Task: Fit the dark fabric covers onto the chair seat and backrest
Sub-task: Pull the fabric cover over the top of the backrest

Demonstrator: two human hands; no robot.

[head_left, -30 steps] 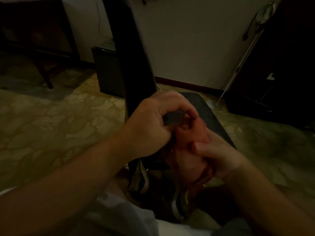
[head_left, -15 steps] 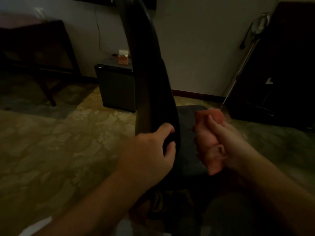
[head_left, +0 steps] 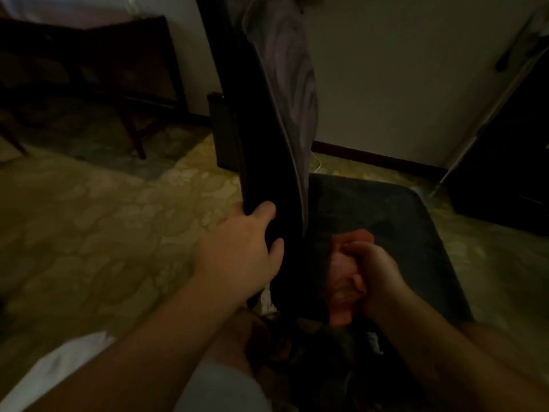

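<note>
Dim carpeted room (head_left: 104,233). Your left hand (head_left: 240,254) grips the backrest (head_left: 267,173) cover's lower edge; the right hand (head_left: 371,272) clenches something pinkish. The cover looks soft, stretchy: hold hems.

A dim home room — patterned floor (head_left: 104,221) (floral), wooden table (head_left: 98,63).

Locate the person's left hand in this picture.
In the head view, the left hand sits centre-left, gripping the lower edge of the dark backrest, left of the right hand.
</note>
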